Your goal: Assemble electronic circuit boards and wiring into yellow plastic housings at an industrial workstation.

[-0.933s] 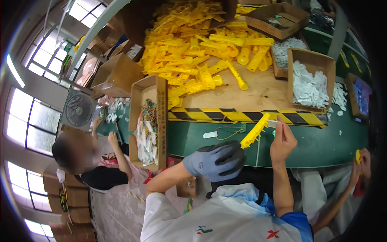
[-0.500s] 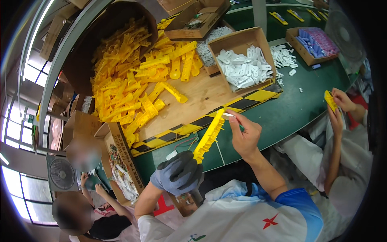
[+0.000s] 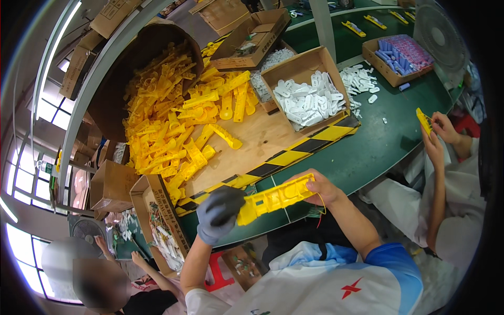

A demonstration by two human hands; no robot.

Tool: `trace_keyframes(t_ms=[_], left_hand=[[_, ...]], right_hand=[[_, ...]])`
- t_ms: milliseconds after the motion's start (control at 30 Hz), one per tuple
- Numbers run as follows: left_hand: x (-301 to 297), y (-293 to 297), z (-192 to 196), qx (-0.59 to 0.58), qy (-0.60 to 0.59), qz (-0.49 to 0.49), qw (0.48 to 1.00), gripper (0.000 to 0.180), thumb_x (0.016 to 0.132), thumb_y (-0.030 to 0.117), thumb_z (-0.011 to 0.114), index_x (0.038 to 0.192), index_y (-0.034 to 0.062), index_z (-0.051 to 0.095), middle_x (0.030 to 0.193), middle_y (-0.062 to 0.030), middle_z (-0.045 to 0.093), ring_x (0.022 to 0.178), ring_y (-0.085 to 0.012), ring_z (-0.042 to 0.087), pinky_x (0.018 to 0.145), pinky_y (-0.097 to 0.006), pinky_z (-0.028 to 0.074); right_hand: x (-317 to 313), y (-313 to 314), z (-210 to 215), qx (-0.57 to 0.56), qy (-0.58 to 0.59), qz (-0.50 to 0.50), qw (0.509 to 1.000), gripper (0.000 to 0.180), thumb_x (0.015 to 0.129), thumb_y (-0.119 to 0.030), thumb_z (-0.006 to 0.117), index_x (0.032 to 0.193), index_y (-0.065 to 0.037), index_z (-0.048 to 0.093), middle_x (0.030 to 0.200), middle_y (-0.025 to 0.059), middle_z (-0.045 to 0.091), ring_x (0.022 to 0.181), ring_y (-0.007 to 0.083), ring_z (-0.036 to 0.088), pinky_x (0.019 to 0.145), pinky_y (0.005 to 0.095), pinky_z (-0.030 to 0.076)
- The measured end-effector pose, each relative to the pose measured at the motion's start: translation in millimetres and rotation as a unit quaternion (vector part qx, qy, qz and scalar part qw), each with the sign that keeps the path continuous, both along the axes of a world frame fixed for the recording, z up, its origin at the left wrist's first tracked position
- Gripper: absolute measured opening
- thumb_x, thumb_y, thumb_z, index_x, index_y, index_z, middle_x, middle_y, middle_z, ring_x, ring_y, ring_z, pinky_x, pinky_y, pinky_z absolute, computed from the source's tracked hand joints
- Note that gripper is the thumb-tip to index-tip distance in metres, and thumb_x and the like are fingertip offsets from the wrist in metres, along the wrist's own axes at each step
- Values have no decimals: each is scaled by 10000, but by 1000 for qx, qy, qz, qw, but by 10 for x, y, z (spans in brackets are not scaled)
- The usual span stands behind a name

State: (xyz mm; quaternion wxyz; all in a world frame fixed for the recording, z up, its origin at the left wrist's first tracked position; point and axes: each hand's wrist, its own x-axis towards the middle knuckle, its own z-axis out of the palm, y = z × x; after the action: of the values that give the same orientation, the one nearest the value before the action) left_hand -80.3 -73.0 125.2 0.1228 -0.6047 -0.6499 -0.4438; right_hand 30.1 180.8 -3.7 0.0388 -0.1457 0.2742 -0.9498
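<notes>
White pieces (image 3: 311,100) in a cardboard box (image 3: 294,67) beyond the yellow casing (image 3: 277,199)

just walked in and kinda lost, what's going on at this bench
A person holds a yellow shell by both ends, gloved left grip on one, bare right grip on the other, its hollow side showing. Beyond, more shells lie heaped on a board near a box of white pieces. To the right, a co-worker holds another yellow piece.

Windows (image 3: 23,262) glare at left (straight edges bow there), and the gloved hand (image 3: 219,212) blurs.
</notes>
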Motion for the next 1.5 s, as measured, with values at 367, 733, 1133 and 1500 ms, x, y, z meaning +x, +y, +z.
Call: trace_keyframes(t_ms=[367,733,1133,1500], left_hand=[[464,844,-933,41,-561,145,814,497,891,105,687,1334,-11,494,1246,-114,606,1117,-195,596,942,-302,464],[-60,635,-982,164,-557,232,780,260,923,71,632,1137,-73,597,1035,-128,697,910,-166,665,813,-281,517],[-122,356,-1293,130,-565,224,783,657,835,-68,585,1438,49,353,1248,-99,544,1079,-186,563,915,-310,478],[371,560,-1459,94,-584,161,790,285,914,117,657,1157,9,554,907,-48,618,784,-96,569,683,-262,484]], right_hand=[[-118,-426,4,192,-145,-207,948,318,971,-162,625,1199,59,600,1023,99,699,824,103,656,743,207,514],[249,-219,-18,332,-95,-192,918,399,812,0,745,1181,16,594,934,63,670,853,121,655,782,253,503],[-27,-173,96,238,-91,-195,947,412,747,87,766,1125,35,609,943,90,675,834,126,676,736,244,562],[-392,-410,92,429,-244,-146,858,199,881,-198,735,859,-5,692,587,-5,594,540,37,549,488,182,418]])
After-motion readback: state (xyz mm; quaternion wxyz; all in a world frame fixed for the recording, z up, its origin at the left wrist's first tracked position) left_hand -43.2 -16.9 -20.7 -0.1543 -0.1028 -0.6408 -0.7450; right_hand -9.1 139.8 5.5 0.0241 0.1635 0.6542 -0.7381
